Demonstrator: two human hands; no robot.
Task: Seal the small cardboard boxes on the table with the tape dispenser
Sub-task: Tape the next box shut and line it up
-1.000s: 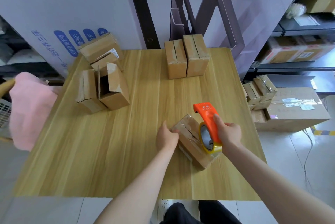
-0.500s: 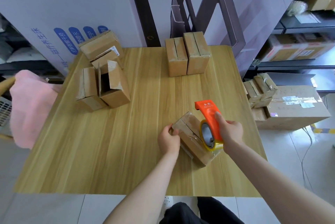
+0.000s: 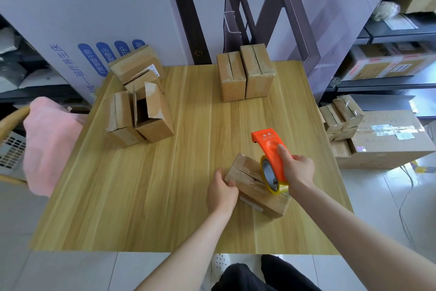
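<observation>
well off to the far left of the near box [image 3: 245, 172] stands an open box [image 3: 151, 113] with its flaps up, one of a small cluster that looks not yet sealed; against the near box's left end sits the left hand [image 3: 221, 190], fingers curled over the edge and gripping it to pin it to the table [image 3: 118, 196]; the near box itself lies at the table's front, long axis slanting from far-left to near-right, and the seam between its flaps runs along that same line; straight beyond it, well apart at the table's back edge, a pair of closed boxes [image 3: 245, 73] stand side by side; on top of the near box, toward its near-right end, rests the roll of the orange tape dispenser [image 3: 271, 149], its body reaching up and away over the box's far side; the right hand [image 3: 297, 170], just right of the box, is wrapped round that dispenser with the forefinger laid along the orange body; so the seam lies between the two hands, and the likely pull is along the slant toward the left hand's end; the dispenser looks angled across the seam, so it may want turning into line first; whether tape is already stuck down cannot be told.
</observation>
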